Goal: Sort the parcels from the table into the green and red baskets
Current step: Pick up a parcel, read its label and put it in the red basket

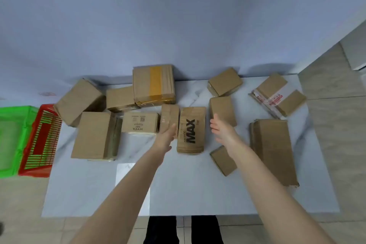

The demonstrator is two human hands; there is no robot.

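With the left hand (168, 132) open against the left edge of the MAX parcel (191, 130) mid-table and the right hand (218, 128) open, empty, just right of it: close from both sides, lift level, carry left toward the green basket (11, 138) or red basket (42, 140).

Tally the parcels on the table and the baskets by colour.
Cardboard parcels on the table: 12
Green basket: 1
Red basket: 1
Total: 14
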